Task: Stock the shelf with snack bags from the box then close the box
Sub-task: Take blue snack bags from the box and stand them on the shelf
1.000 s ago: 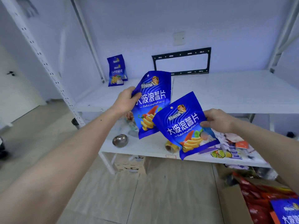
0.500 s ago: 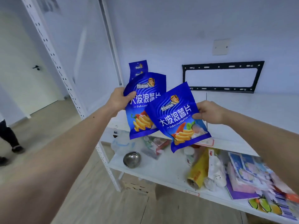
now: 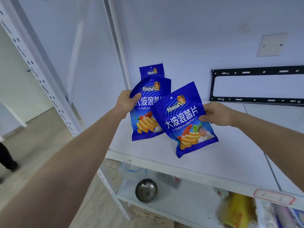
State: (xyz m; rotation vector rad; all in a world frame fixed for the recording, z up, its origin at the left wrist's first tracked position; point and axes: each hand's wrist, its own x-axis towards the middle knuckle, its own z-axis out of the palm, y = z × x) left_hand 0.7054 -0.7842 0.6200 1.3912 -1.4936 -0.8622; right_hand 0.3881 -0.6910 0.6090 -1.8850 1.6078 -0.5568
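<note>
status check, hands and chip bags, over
Left hand grips one chip bag, right hand grips another. Both over the upper shelf. Earlier bags stand at back; nothing blocking.

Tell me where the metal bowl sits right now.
Head view, low centre: the metal bowl sits on the lower shelf, below the two held snack bags, left of a yellow packet.

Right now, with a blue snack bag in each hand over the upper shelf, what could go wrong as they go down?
1. The left hand bag hangs close in front of the bag standing at the back; pushing in could topple it.
2. The right hand pinches only the edge of its bag, which overlaps the other; it could slip or snag.
3. Set too near the shelf's front lip, a bag could fall.
</note>
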